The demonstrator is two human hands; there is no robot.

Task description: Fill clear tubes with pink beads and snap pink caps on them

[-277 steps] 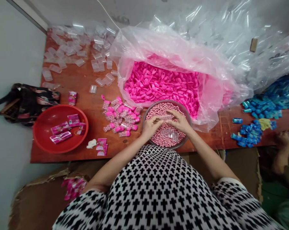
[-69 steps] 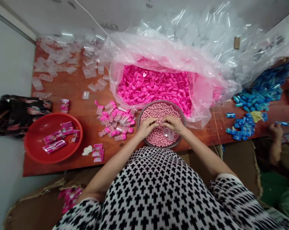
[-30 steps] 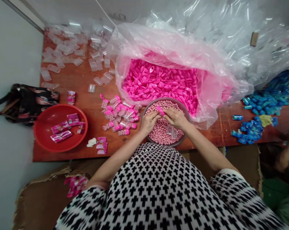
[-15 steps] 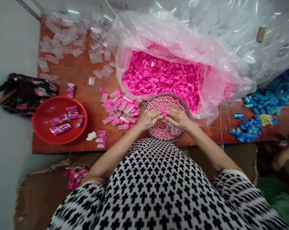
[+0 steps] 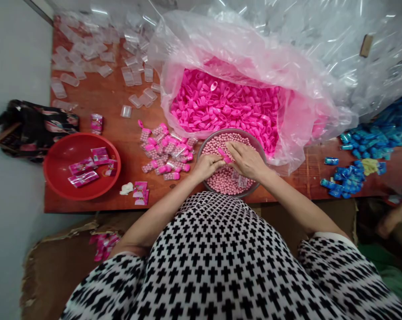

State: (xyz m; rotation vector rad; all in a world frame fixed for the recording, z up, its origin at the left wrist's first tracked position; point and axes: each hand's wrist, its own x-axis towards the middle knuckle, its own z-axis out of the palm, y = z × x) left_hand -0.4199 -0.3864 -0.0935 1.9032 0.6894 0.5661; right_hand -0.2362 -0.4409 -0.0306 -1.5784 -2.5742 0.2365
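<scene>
My left hand (image 5: 207,166) is closed over the bowl, its fingertips at one end of a small pink plastic cap (image 5: 223,154). My right hand (image 5: 245,160) meets it from the other side, fingers laid together and thumb underneath, gripping the same cap. Whether a clear container is joined to the cap is hidden by the fingers. Below both hands, a grey bowl (image 5: 262,153) is full of pink beads (image 5: 220,182). A few clear containers (image 5: 240,179) rest on the beads near my right wrist.
Left of the bowl lie bead-filled containers with pink caps (image 5: 167,153). A red bowl (image 5: 49,178) holds pink packets. Behind, a plastic bag (image 5: 220,38) contains many pink caps. Clear containers (image 5: 134,73) lie back left, blue-wrapped pieces (image 5: 349,180) right. Another person's arm (image 5: 394,215) shows far right.
My right hand's fingers have straightened and moved up over the pink cap, which now tilts a little further left. My left hand has hardly moved.
</scene>
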